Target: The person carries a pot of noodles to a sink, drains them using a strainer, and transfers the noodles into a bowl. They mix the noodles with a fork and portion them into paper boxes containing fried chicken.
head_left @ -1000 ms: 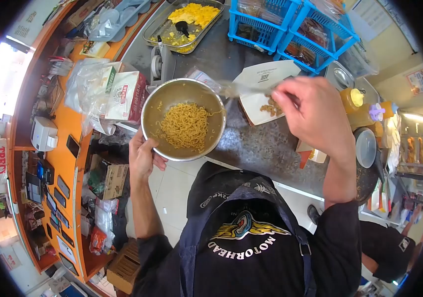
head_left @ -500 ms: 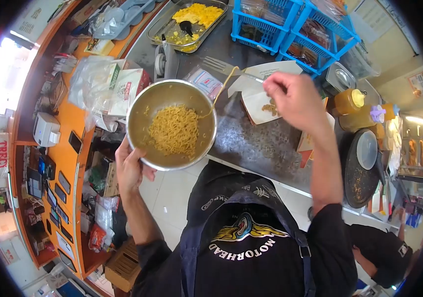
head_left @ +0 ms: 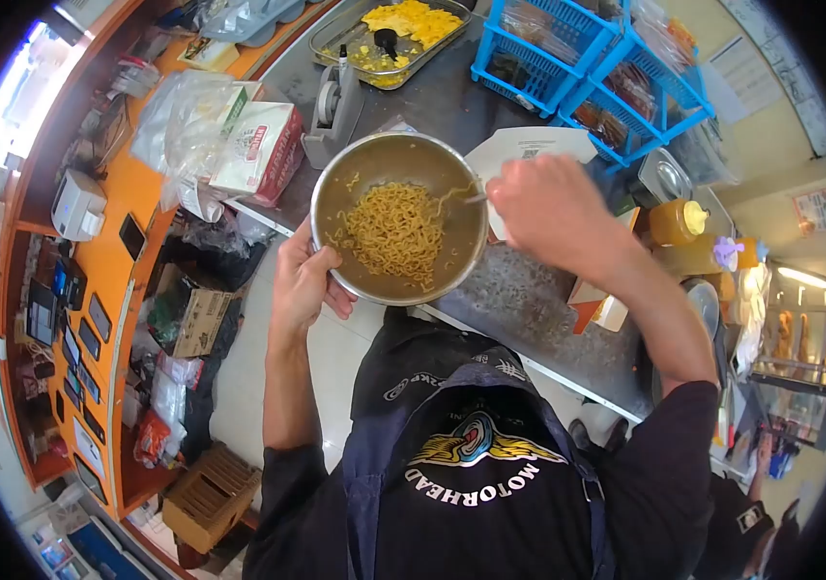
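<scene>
Tilted toward me, a metal mixing bowl holds a heap of cooked noodles. My left hand grips its left rim, thumb on the edge and fingers underneath. A fork is in my closed right hand, at the bowl's right rim. Only a short bit of the fork shows, with a few noodle strands by its tip. Partly hidden behind that hand, an open white paper food box lies on the dark counter.
A tape dispenser stands behind the bowl, and a glass tray of scrambled egg lies farther back. Blue plastic baskets and sauce bottles line the right side. Several phones rest on the orange shelf. Another person is at lower right.
The bowl and my left hand have moved right and slightly up. My right hand has brought the fork from above the paper box down to the bowl's rim.
</scene>
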Available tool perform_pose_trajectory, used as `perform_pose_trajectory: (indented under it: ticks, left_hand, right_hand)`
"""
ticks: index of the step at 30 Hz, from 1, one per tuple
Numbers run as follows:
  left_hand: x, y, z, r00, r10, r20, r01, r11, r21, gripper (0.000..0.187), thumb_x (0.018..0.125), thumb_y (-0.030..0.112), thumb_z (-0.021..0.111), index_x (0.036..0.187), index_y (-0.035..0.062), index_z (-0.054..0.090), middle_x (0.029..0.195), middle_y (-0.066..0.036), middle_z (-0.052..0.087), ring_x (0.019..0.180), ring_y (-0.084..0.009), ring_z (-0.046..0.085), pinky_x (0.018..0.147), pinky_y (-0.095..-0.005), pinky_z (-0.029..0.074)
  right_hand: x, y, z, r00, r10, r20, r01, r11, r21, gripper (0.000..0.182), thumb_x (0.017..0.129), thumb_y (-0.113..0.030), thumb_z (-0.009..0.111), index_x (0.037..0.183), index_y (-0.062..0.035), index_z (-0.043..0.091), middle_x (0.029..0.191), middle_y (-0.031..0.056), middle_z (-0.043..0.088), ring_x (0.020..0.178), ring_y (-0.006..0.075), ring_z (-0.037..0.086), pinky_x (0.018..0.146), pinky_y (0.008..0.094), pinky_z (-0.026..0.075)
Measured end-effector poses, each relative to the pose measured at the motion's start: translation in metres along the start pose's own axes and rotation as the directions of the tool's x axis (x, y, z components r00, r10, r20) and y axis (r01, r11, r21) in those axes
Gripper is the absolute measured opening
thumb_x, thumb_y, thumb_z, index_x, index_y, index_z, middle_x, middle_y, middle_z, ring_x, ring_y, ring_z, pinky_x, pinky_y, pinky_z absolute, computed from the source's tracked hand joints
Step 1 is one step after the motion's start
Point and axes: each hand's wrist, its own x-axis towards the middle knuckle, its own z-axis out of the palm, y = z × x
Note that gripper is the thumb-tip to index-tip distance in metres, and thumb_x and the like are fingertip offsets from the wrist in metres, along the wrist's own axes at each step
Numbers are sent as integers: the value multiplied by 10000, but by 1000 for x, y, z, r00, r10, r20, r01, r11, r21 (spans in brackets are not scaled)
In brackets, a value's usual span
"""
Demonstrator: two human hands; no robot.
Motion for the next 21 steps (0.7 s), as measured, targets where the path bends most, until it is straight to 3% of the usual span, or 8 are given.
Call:
perform_pose_trajectory:
  ticks: [3, 5, 6, 7, 10, 17, 19, 21]
  left_hand:
    - [3, 0, 10, 1000, -11, 28, 11, 1000, -24, 479, 719, -46, 380, 1192, -67, 453, 654, -163, 607, 350, -177, 541, 271, -254, 466]
    - [5, -4, 16, 998, -56, 29, 56, 998, -16, 495, 717, -47, 380, 1207, -47, 453, 648, -158, 603, 360, -177, 546, 274, -259, 469]
    - [7, -8, 14, 997, -73, 22, 73, 997, -13, 512, 716, -41, 378, 1223, -27, 451, 642, -154, 598, 366, -177, 550, 277, -260, 470]
    - [8, -11, 12, 997, -73, 16, 73, 997, -14, 512, 716, -41, 378, 1223, -27, 451, 642, -154, 598, 366, -177, 550, 277, -260, 470]
    - [11, -14, 7, 995, -101, 15, 101, 994, -40, 500, 719, -32, 377, 1213, -30, 458, 636, -153, 600, 362, -173, 547, 273, -255, 465]
    - [27, -22, 10, 991, -99, 94, 105, 992, -68, 436, 733, -19, 384, 1157, -48, 485, 598, -147, 592, 348, -167, 539, 265, -244, 448]
    - [33, -30, 10, 988, -102, 116, 111, 991, -73, 429, 735, -18, 385, 1150, -48, 488, 588, -147, 587, 346, -169, 538, 263, -245, 445]
    - [37, -41, 8, 986, -132, 106, 139, 989, -54, 416, 737, -17, 389, 1139, -45, 493, 573, -149, 580, 344, -174, 539, 258, -251, 439]
  right_hand:
    - [0, -9, 60, 989, 90, 117, -110, 978, 176, 86, 684, -91, 592, 657, -40, 655, 687, 145, 630, 633, 247, 637, 566, 340, 497]
    - [-3, -11, 77, 959, 238, 151, -278, 712, 644, 145, 738, -124, 591, 747, 1, 662, 685, 153, 637, 585, 299, 598, 548, 398, 451]
    - [-8, -8, 79, 942, 256, 215, -329, 590, 737, 159, 773, -120, 601, 823, 13, 670, 666, 134, 648, 538, 224, 585, 521, 349, 423]
    - [-15, -5, 83, 944, 250, 214, -324, 591, 739, 159, 773, -120, 601, 823, 13, 670, 666, 134, 648, 538, 224, 585, 521, 349, 423]
    - [-30, 2, 88, 904, 346, 251, -316, 147, 937, 123, 825, -77, 595, 823, 24, 666, 683, 3, 623, 621, 47, 513, 564, 220, 411]
    - [-36, 40, 10, 915, 394, 87, -150, 134, 980, 142, 843, -106, 587, 847, 10, 668, 745, 4, 644, 672, 42, 534, 612, 212, 429]
    - [-39, 51, -30, 898, 411, 161, -236, 139, 962, 142, 840, -110, 588, 842, 9, 667, 751, 6, 646, 690, 49, 542, 635, 213, 434]
    - [-41, 60, -55, 870, 476, 132, -231, 156, 960, 161, 848, -155, 582, 814, -27, 675, 712, -18, 625, 562, -10, 440, 472, 166, 320]
